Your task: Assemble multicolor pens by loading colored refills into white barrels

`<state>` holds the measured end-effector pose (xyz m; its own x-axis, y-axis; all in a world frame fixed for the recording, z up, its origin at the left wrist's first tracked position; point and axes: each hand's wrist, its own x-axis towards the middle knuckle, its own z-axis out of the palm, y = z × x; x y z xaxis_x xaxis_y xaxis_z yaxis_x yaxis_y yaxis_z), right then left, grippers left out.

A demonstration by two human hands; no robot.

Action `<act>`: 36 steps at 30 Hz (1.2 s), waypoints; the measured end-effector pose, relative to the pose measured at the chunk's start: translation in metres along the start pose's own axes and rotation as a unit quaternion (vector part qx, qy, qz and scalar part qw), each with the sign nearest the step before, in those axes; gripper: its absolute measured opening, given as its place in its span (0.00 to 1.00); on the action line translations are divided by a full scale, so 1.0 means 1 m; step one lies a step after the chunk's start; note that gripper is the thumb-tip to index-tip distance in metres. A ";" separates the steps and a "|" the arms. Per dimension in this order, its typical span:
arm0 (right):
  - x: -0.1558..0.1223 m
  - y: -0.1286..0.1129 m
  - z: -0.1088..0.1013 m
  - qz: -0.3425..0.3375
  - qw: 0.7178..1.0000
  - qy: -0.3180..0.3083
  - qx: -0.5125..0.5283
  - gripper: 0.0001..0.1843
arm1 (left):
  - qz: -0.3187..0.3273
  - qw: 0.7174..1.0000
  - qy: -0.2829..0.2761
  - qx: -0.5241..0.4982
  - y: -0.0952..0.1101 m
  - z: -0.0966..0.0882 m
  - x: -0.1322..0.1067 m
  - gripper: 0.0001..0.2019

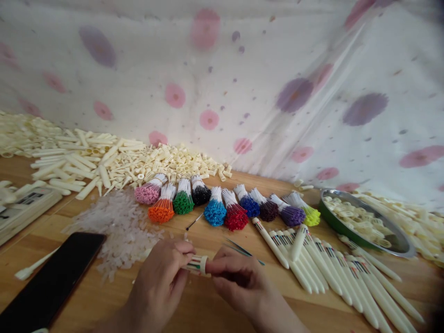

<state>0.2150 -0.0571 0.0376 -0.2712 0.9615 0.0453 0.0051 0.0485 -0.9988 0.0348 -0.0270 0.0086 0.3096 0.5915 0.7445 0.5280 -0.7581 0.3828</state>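
Observation:
Between my two hands, near the front middle of the table, is a white multicolour pen top [196, 264] with coloured slots along its side. My left hand [157, 280] is closed around it, hiding its left part. At its right end the curled forefinger of my right hand [239, 282] presses on the rim, with the thumb just below. Blue-green tweezers [244, 252] lie just beyond my right hand. A single black-tipped refill [194, 221] rests on the wood farther back. Bundles of refills with coloured ends, such as the red bundle [236, 210], stand in a row behind.
Assembled pens [322, 263] lie side by side at the right, by a green-sided metal bowl [367, 222] of white parts. Clear plastic bits [118, 226], a black phone [52, 282] and a scale [27, 208] are at left. White pen parts [86, 157] heap along the patterned curtain [222, 83].

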 end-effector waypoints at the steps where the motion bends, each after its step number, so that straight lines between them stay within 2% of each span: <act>1: 0.000 0.003 -0.001 0.032 0.998 0.001 0.056 0.09 | 0.001 1.000 -0.002 0.009 -0.001 0.000 0.000 0.13; 4: 0.000 0.010 -0.001 0.111 0.983 0.002 0.147 0.10 | -0.006 0.999 -0.007 0.036 -0.004 0.000 -0.001 0.12; 8: 0.005 0.012 -0.006 0.146 0.982 0.016 0.114 0.16 | -0.041 0.997 -0.015 0.059 -0.010 0.001 -0.001 0.10; 11: 0.017 0.016 -0.018 0.121 0.989 0.082 -0.007 0.20 | -0.096 0.993 -0.021 0.060 -0.018 0.000 0.000 0.06; 14: 0.035 0.023 -0.035 0.070 0.972 0.150 -0.169 0.18 | -0.168 0.984 -0.033 0.053 -0.027 -0.002 -0.001 0.01; 17: 0.054 0.027 -0.049 0.052 0.950 0.172 -0.255 0.12 | -0.274 0.959 -0.068 0.010 -0.034 -0.002 -0.002 0.07; 19: 0.067 0.024 -0.052 0.052 0.931 0.174 -0.318 0.08 | -0.315 0.945 -0.083 -0.021 -0.038 -0.001 -0.004 0.10; 23: 0.097 0.006 -0.043 0.064 0.880 0.160 -0.442 0.04 | -0.316 0.945 -0.069 -0.040 -0.042 0.000 -0.007 0.12; 26: 0.122 -0.002 -0.030 0.084 0.838 0.152 -0.517 0.08 | -0.299 0.952 -0.061 -0.038 -0.043 -0.001 -0.009 0.12; 29: 0.143 -0.001 -0.019 0.119 0.802 0.136 -0.570 0.13 | -0.280 0.958 -0.060 -0.031 -0.043 -0.001 -0.010 0.11; 32: 0.156 0.005 -0.014 0.145 0.779 0.113 -0.599 0.14 | -0.265 0.962 -0.063 -0.031 -0.044 0.000 -0.011 0.10; 36: 0.163 0.008 -0.021 0.174 0.769 0.082 -0.609 0.15 | -0.257 0.964 -0.067 -0.032 -0.045 0.001 -0.011 0.09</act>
<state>0.1910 0.1059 0.0372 0.0758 0.9899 -0.1201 0.9755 -0.0985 -0.1965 0.0082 0.0007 -0.0174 0.1208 0.9202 0.3724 0.5906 -0.3681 0.7181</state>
